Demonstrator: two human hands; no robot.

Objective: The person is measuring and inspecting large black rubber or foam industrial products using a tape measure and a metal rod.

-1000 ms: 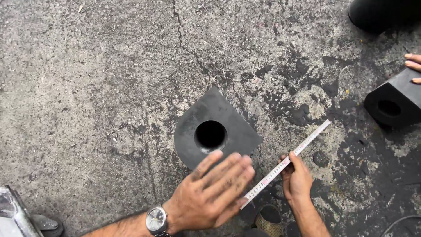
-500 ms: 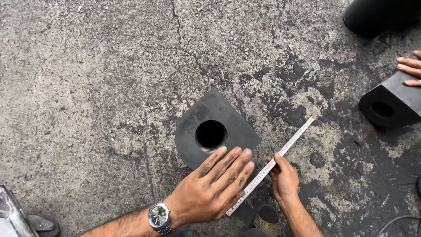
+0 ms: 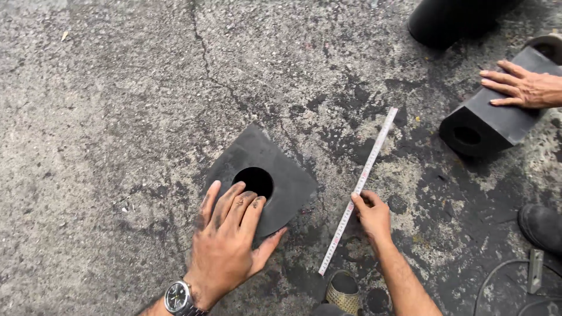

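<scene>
A black rubber block (image 3: 281,172) with a round hole through its middle lies on stained concrete. My left hand (image 3: 228,243), with a wristwatch, rests flat on its near edge, fingers spread beside the hole. My right hand (image 3: 370,215) pinches a long white measuring ruler (image 3: 360,184) that lies slanted on the ground just right of the block, apart from it.
Another person's hand (image 3: 518,85) rests on a second black block with a hole (image 3: 494,120) at the right. A black cylinder (image 3: 445,20) stands top right. A dark shoe (image 3: 541,225), a cable (image 3: 497,278) and a brass-coloured ring (image 3: 342,292) lie near the bottom.
The ruler has slid right, off the block's edge onto the ground. My left hand has moved left and flattened on the block. The other person's hand now lies further onto the second block.
</scene>
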